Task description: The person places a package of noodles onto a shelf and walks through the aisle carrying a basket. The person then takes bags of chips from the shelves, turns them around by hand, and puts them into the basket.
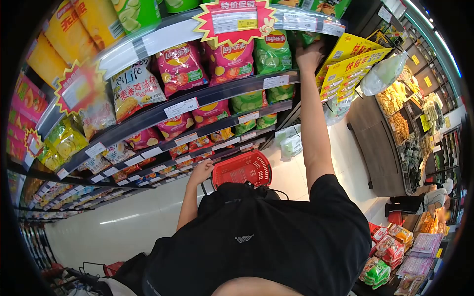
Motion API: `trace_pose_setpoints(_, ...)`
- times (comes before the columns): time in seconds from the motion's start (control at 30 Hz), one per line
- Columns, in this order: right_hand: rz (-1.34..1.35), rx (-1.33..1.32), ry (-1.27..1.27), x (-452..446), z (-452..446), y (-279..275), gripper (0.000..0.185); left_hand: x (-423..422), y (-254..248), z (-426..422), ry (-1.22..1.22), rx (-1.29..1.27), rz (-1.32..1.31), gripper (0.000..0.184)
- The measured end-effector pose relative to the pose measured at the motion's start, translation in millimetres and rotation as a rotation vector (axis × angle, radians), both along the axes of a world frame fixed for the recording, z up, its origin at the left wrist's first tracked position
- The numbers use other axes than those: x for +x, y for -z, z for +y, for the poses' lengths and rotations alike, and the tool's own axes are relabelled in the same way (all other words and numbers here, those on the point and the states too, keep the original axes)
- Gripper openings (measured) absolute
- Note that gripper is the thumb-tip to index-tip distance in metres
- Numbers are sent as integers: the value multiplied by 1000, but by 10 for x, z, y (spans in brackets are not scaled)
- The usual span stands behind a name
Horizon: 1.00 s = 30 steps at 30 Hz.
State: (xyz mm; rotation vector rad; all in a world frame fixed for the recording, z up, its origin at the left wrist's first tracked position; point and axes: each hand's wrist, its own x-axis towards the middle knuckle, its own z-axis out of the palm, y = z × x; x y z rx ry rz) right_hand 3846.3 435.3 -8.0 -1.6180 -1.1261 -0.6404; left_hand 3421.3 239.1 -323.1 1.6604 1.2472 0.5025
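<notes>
My left hand (201,172) is closed around the dark handle of a red shopping basket (242,170), which hangs low in front of me. Stretched far forward, my right hand (311,55) reaches into the right end of the upper chip shelf. Part of a green bag (309,37) shows just above it in the shadow. Its fingers are mostly hidden, so I cannot tell if they grip that bag. Left of this hand stands a green chip bag (273,52), then pink chip bags (231,61) and a white "Life" snack bag (137,89).
Yellow promotional boards (348,69) jut out right beside my right forearm. Several lower shelves (182,108) hold more snack bags. A plastic bag (289,143) sits near the shelf's end. To the right are a brown produce stand (377,143) and another person (419,202).
</notes>
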Motion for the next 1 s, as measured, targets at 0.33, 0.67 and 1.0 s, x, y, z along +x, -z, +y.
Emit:
trace_pose_setpoints(0.33, 129, 34, -49, -185, -162, -63, 72, -48, -32, -49, -26, -80, 5, 33)
trace_pose_setpoints(0.67, 221, 50, -168, -210, -266, -177, 65, 6, -148, -70, 13, -57, 69, 34)
trace_pose_setpoints(1.0, 458, -87, -232, -307, -502, -384, 64, 14, -188, -166, 14, -36, 42, 32)
